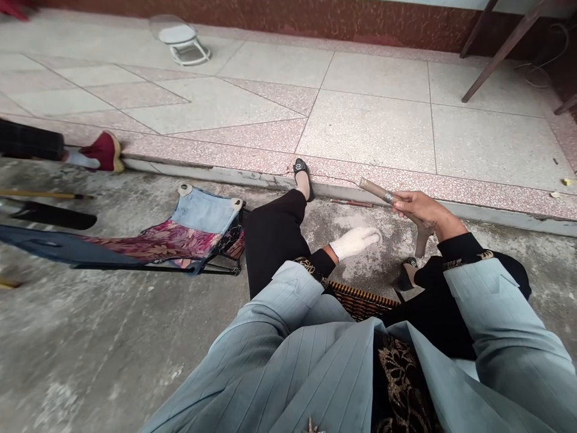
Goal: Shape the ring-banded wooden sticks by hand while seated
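Two hands here: our bare right hand (419,207) has its fingers clamped on a brown, angled wooden stick (372,189), right by its silvery wire binding (388,196), tip toward the pink-speckled stone step (473,192). Our white-gloved left hand (355,242) sits apart from the stick, fingers together; we can't tell whether they pinch anything.

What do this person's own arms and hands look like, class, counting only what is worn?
The left hand wears a white glove with a dark wrist edge; the right hand is bare. The pale blue-grey sleeves have fine stripes; black cuffs with gold patterning show beyond them.
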`<state>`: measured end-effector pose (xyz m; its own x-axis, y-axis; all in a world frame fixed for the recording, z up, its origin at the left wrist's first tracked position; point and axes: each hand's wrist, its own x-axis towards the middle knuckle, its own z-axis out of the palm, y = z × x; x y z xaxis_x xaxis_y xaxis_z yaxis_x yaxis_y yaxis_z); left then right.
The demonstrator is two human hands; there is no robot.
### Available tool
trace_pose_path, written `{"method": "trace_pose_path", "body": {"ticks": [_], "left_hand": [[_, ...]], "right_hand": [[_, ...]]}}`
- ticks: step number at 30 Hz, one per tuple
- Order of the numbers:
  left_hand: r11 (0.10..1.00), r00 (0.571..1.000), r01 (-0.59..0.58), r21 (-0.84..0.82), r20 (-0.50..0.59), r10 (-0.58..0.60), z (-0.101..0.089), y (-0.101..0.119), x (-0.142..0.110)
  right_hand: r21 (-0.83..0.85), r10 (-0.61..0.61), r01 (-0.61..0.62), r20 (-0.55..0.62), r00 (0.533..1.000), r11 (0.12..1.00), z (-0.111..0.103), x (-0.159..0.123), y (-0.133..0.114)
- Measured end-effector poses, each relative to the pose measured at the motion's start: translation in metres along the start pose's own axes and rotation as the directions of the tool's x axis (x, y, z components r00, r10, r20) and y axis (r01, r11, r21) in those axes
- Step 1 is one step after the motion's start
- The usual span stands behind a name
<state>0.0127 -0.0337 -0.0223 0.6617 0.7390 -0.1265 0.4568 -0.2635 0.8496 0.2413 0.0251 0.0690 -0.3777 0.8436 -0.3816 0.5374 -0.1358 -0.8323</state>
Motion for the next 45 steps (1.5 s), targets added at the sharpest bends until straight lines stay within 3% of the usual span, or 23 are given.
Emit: {"method": "trace_pose_path", "body": {"ticks": [2, 4, 6, 7, 9, 11, 13, 15, 17, 19, 21, 23, 25, 28, 30, 31, 33, 34, 35, 38, 40, 42, 45], "left_hand": [[0.989, 0.999, -0.041, 0.142, 0.029, 0.037, 0.002, 0.004, -0.001], [0.962, 0.999, -0.049, 0.268, 0.033, 0.042, 0.001, 0.008, -0.002], [0.954, 1.0, -0.021, 0.3, -0.011, 0.026, -0.003, 0.009, -0.003], [0.965, 0.998, -0.005, 0.264, -0.051, 0.019, -0.005, 0.009, -0.003], [0.994, 0.99, 0.02, 0.111, -0.139, -0.004, -0.011, 0.007, -0.003], [0.998, 0.981, 0.034, -0.054, -0.191, -0.044, -0.015, 0.002, -0.001], [0.98, 0.973, 0.055, -0.193, -0.211, -0.096, -0.016, -0.003, 0.003], [0.94, 0.967, 0.105, -0.325, -0.188, -0.174, -0.013, -0.007, 0.006], [0.892, 0.968, 0.165, -0.422, -0.103, -0.228, -0.008, -0.007, 0.007], [0.891, 0.981, 0.166, -0.422, -0.026, -0.194, -0.004, -0.004, 0.006], [0.94, 0.992, 0.111, -0.324, -0.022, -0.125, -0.002, 0.001, 0.003], [0.983, 0.997, 0.056, -0.173, -0.034, -0.063, -0.001, 0.006, 0.001], [1.0, 1.0, 0.01, -0.01, -0.018, -0.01, -0.002, 0.009, -0.001], [0.978, 0.998, -0.057, 0.202, 0.014, 0.055, -0.003, 0.012, -0.003], [0.965, 0.997, -0.077, 0.251, 0.028, 0.072, -0.005, 0.012, -0.004], [0.969, 0.997, -0.078, 0.236, 0.031, 0.073, -0.007, 0.012, -0.003], [0.987, 0.997, -0.073, 0.142, 0.018, 0.072, -0.01, 0.009, -0.001], [0.996, 0.998, -0.063, 0.068, 0.004, 0.063, -0.01, 0.007, 0.001], [0.999, 0.999, -0.04, -0.022, -0.014, 0.04, -0.011, 0.004, 0.004], [0.948, 0.993, 0.069, -0.309, -0.07, -0.095, -0.009, -0.005, 0.01], [0.906, 0.988, 0.093, -0.413, -0.077, -0.136, -0.006, -0.008, 0.011], [0.904, 0.989, 0.082, -0.42, -0.076, -0.124, -0.004, -0.007, 0.009], [0.962, 0.993, 0.063, -0.265, -0.081, -0.088, -0.001, -0.001, 0.006]], "right_hand": [[-0.258, 0.055, -0.084, -0.118, 0.991, 0.962, 0.006, 0.003, 0.001], [-0.576, 0.109, -0.168, -0.135, 0.985, 0.8, 0.013, 0.005, 0.001], [-0.775, 0.195, -0.121, 0.003, 0.981, 0.62, 0.018, 0.005, 0.002], [-0.804, 0.245, -0.046, 0.126, 0.961, 0.593, 0.02, 0.005, 0.002], [-0.721, 0.29, 0.115, 0.412, 0.864, 0.683, 0.02, 0.002, 0.001], [-0.516, 0.207, 0.19, 0.616, 0.76, 0.835, 0.014, -0.002, -0.001], [-0.307, 0.046, 0.217, 0.665, 0.745, 0.927, 0.005, -0.006, -0.003], [-0.158, -0.08, 0.213, 0.591, 0.803, 0.964, -0.005, -0.01, -0.006], [-0.033, -0.135, 0.167, 0.439, 0.888, 0.985, -0.01, -0.012, -0.007], [0.086, -0.128, 0.108, 0.278, 0.952, 0.99, -0.008, -0.01, -0.007], [0.136, -0.08, 0.06, 0.145, 0.986, 0.989, -0.001, -0.005, -0.005], [0.005, 0.004, -0.004, 0.025, 1.0, 1.0, 0.01, 0.002, -0.004], [-0.295, 0.066, -0.079, -0.053, 0.996, 0.952, 0.02, 0.006, -0.003], [-0.702, 0.136, -0.063, 0.048, 0.99, 0.709, 0.03, 0.007, -0.003], [-0.775, 0.238, 0.055, 0.26, 0.936, 0.63, 0.031, 0.005, -0.003], [-0.748, 0.287, 0.114, 0.386, 0.877, 0.654, 0.029, 0.003, -0.003], [-0.591, 0.299, 0.168, 0.608, 0.735, 0.789, 0.02, -0.001, -0.002], [-0.48, 0.244, 0.166, 0.677, 0.694, 0.861, 0.014, -0.003, -0.003], [-0.36, 0.159, 0.16, 0.711, 0.685, 0.919, 0.008, -0.005, -0.003], [-0.076, -0.067, 0.131, 0.555, 0.829, 0.988, -0.01, -0.012, -0.005], [0.047, -0.096, 0.084, 0.389, 0.916, 0.995, -0.016, -0.014, -0.006], [0.095, -0.059, 0.036, 0.255, 0.965, 0.995, -0.015, -0.013, -0.005], [-0.008, 0.016, -0.015, 0.085, 0.996, 1.0, -0.004, -0.006, -0.003]]}}
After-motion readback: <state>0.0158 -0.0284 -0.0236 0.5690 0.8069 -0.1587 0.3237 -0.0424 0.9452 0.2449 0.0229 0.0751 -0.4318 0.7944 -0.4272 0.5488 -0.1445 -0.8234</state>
